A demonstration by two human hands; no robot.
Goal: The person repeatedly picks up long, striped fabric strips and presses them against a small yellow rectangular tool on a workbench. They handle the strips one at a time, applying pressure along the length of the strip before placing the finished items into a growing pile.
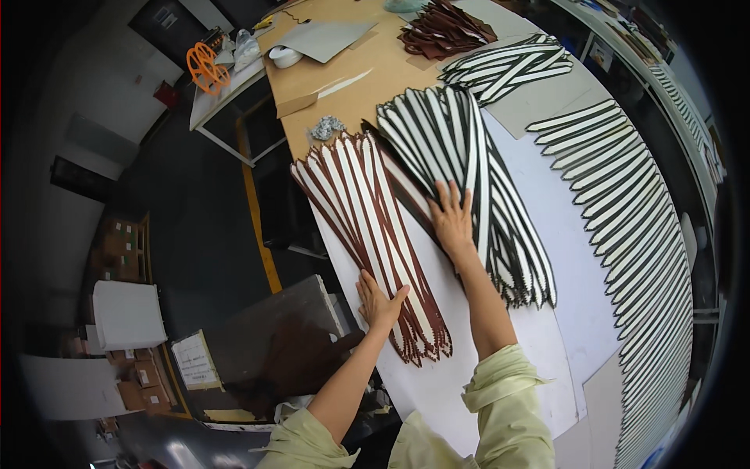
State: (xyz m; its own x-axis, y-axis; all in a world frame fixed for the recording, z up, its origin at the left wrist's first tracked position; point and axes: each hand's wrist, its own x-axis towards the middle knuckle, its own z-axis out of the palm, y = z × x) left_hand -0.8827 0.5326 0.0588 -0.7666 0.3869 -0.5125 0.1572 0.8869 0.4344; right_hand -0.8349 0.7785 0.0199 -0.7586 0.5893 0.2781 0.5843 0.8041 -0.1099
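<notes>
A fanned bundle of long brown-edged white strips with pointed ends lies on the table, running away from me. My left hand rests across its near half, thumb apart on top and fingers at the left edge. Just to the right is a thicker bundle of black-edged white strips. On the left edge of that bundle lies my right hand, fingers stretched and spread. Between the two bundles a single brown strip shows, partly covered.
Many black-edged strips lie in a long overlapping row at right. Beyond the bundles are more black-edged strips, a brown strip pile, a grey sheet, a white tape roll and crumpled silvery bits.
</notes>
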